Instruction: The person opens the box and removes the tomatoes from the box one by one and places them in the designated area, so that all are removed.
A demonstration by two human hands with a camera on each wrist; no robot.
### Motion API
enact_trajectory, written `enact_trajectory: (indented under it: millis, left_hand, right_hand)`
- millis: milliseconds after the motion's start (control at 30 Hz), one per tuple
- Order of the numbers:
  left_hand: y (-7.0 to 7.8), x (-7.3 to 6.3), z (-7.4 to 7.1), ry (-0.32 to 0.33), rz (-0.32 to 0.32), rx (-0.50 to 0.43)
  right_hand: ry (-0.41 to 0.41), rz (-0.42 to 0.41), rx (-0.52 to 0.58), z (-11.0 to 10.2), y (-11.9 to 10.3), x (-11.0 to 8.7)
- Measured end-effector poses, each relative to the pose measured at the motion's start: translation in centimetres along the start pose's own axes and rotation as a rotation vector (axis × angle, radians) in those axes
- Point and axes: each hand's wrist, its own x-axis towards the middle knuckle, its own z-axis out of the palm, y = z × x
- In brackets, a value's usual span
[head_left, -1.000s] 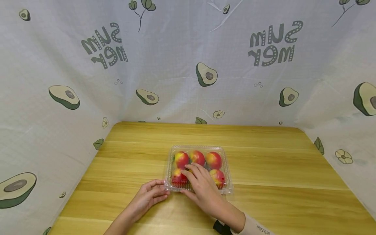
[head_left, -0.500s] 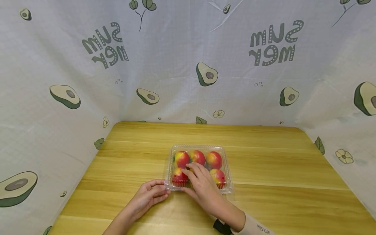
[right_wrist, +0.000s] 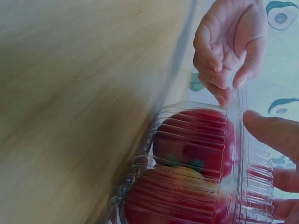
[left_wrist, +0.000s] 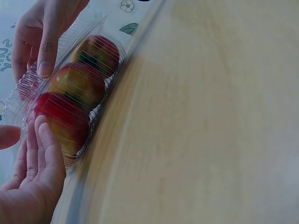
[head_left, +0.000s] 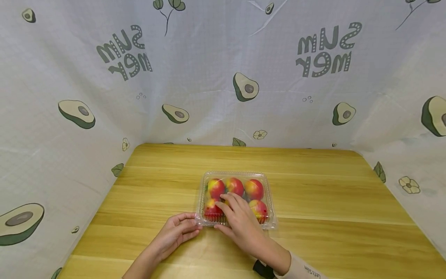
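A clear plastic clamshell box [head_left: 235,174], its lid down, lies flat on the table. Inside are several round red-and-yellow fruits [head_left: 254,189], perhaps peaches or apples. My left hand [head_left: 175,234] pinches the box's near left corner; in the right wrist view, the left hand's [right_wrist: 233,42] thumb and fingers meet at the rim. My right hand [head_left: 244,223] lies over the front middle of the lid, fingers curved on top and thumb at the front rim, covering part of the front row. In the left wrist view, the fruits [left_wrist: 77,86] show through the ribbed side wall.
A wooden table [head_left: 320,186] extends around the box on all sides. Behind it and at both sides hangs a pale curtain [head_left: 209,66] printed with avocados and lettering. A black band [head_left: 263,269] shows by the right wrist.
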Motion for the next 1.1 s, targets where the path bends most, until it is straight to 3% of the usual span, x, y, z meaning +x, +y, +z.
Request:
enact_trajectory:
  millis: [233, 533, 1100]
  left_hand:
    - [0.0, 0.1, -0.1, -0.006, 0.007, 0.003]
    - [0.0, 0.1, 0.0, -0.015, 0.014, -0.010]
    - [0.0, 0.3, 0.1, -0.006, 0.035, -0.004]
  right_hand:
    - [-0.005, -0.010, -0.029, 0.1, -0.1, 0.0]
    - [0.060, -0.130, -0.053, 0.8, -0.2, 0.2]
    - [0.045, -0.136, -0.075, 1.0, -0.4, 0.3]
